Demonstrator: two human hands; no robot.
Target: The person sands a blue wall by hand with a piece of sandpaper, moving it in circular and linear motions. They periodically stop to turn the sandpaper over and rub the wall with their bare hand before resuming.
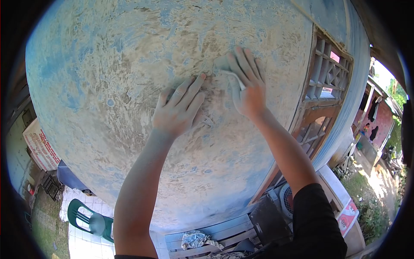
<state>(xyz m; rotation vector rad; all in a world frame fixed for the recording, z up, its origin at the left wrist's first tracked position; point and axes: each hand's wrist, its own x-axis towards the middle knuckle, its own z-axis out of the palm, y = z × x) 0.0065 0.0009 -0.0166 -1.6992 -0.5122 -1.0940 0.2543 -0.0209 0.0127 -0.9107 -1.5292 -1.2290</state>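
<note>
A wall [129,64] with worn, patchy blue and whitish paint fills the middle of the head view. My left hand [179,105] lies against it with fingers spread, apparently holding nothing; what is under its palm is hidden. Up and to the right, my right hand [249,82] presses a folded, pale sheet of what looks like sandpaper [235,77] to the wall. Its thin edge shows between thumb and fingers, while the rest is covered by the hand. Pale dust coats both hands.
A wooden window frame [321,82] with lattice stands to the right. Below are a slatted bench [202,247] with a crumpled cloth [198,240], a dark panel [269,222] and a fan-like round grille [286,199]. A green plastic chair [92,222] and a cardboard box [41,146] are at left.
</note>
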